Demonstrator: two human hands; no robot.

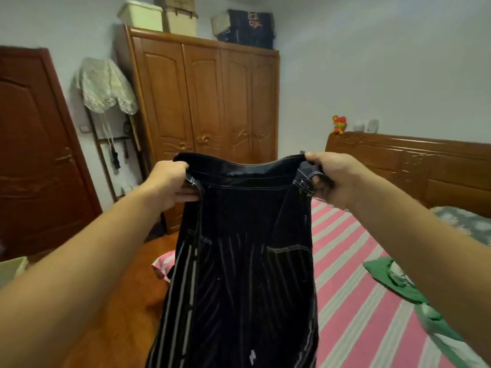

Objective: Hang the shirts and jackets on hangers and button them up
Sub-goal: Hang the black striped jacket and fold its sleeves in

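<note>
Dark striped jacket (pixel 239 261) held up in the air over bed's (pixel 358 288) near-left corner, hanging down. Left hand (pixel 170 185) and right hand (pixel 334 176) each grip a top corner, fingers curled into the fabric. Green garment (pixel 393 280) lies at bed's right edge.

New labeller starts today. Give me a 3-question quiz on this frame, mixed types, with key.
1. True or false: both hands grip the dark striped garment by its top edge.
2. What lies under the green cloth? A) the floor B) the pink striped bed C) the wardrobe
3. Fill in: the garment hangs ___ any hanger.

Key: 1 true: left hand, right hand. 2 B. 3 without.
</note>
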